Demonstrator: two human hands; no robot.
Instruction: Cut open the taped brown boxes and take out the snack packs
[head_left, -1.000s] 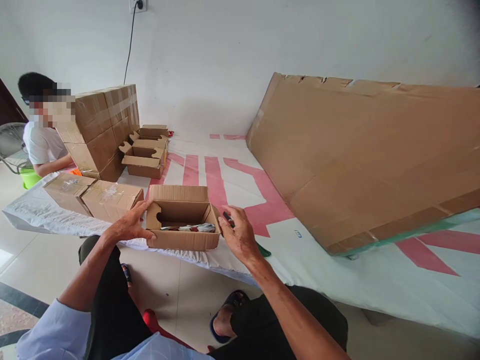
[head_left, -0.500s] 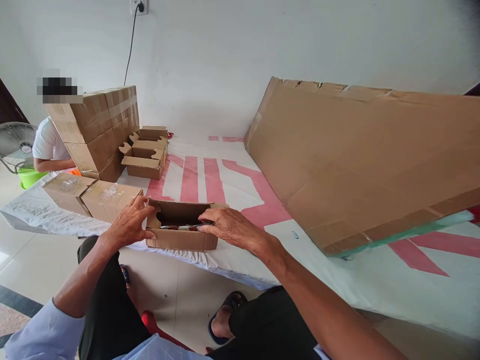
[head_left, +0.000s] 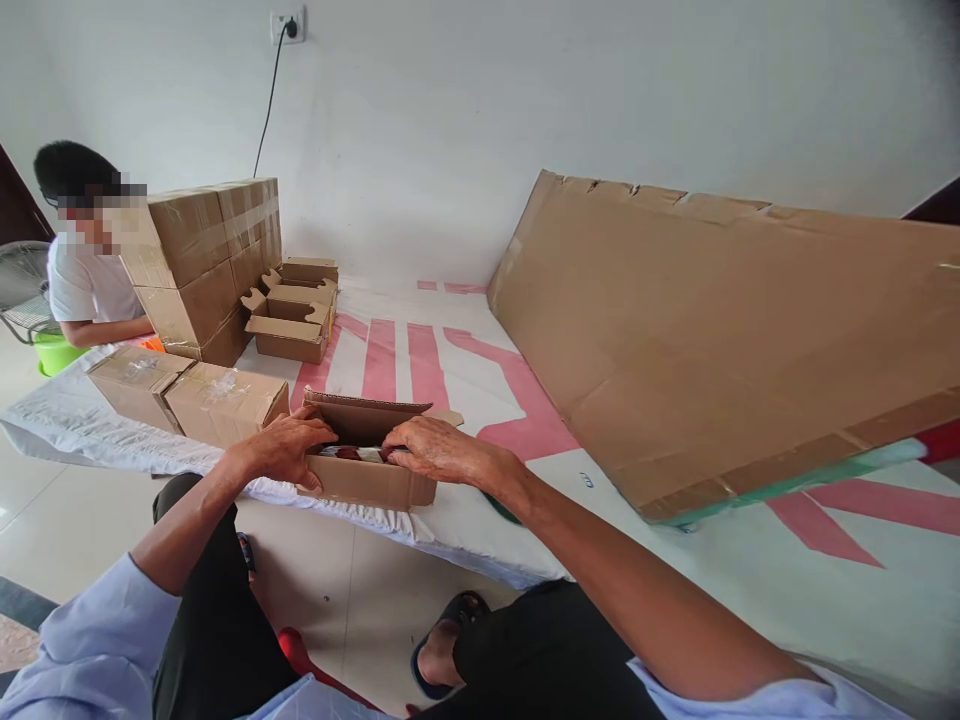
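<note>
Small open carton [head_left: 367, 480] at the near edge of the sheet-covered surface [head_left: 600, 500]. Left hand [head_left: 289, 450] clasps its left wall to steady it; right hand [head_left: 431, 452], fingers flat and holding nothing, presses the contents [head_left: 360, 453] down inside.

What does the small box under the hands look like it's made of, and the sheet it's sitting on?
The small box looks like plain brown corrugated cardboard, matte, with folded flaps. The sheet under it seems to be thin white plastic film printed with pink shapes: it is slightly glossy and wrinkles at the edge.

Taped boxes [head_left: 187, 398] crowd the left; bare sheet [head_left: 420, 360] lies open behind.
</note>
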